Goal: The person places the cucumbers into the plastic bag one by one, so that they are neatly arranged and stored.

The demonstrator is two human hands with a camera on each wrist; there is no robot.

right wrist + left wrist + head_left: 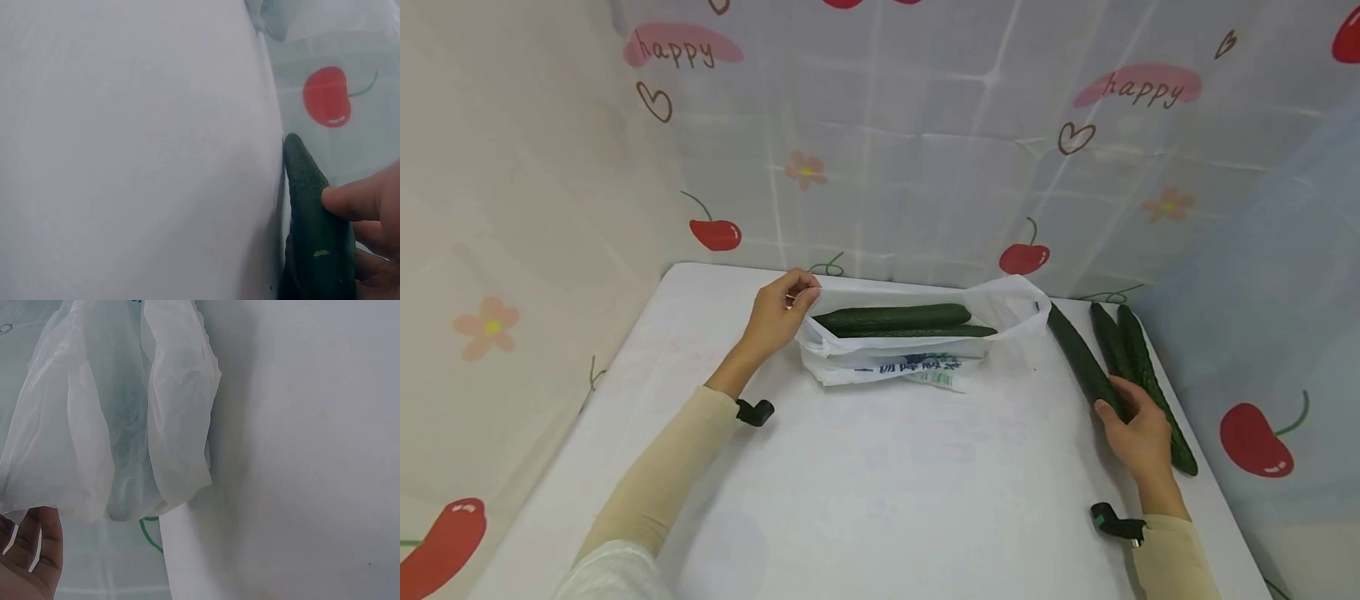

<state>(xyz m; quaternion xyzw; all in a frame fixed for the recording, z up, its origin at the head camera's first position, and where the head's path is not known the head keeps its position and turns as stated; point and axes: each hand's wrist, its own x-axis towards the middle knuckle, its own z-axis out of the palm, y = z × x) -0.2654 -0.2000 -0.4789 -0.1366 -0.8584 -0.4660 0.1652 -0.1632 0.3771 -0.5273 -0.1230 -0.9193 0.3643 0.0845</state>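
A white plastic bag (842, 367) lies on the table with its mouth held wide, and two dark green cucumbers (895, 317) show inside it. My left hand (777, 310) pinches the bag's left edge between thumb and fingers; in the left wrist view the fingers (50, 550) meet the bag's thin film (181, 394). On the right, my right hand (1138, 429) grips a cucumber (1082, 358) near its close end, thumb on one side and fingers on the other. The far tip of this cucumber (319, 244) points toward the bag's right handle (1018, 296).
Two more cucumbers (1153, 383) lie side by side along the right edge of the white table (880, 492), just beyond my right hand. A curtain (910, 167) printed with cherries and hearts hangs close behind the table and along both sides.
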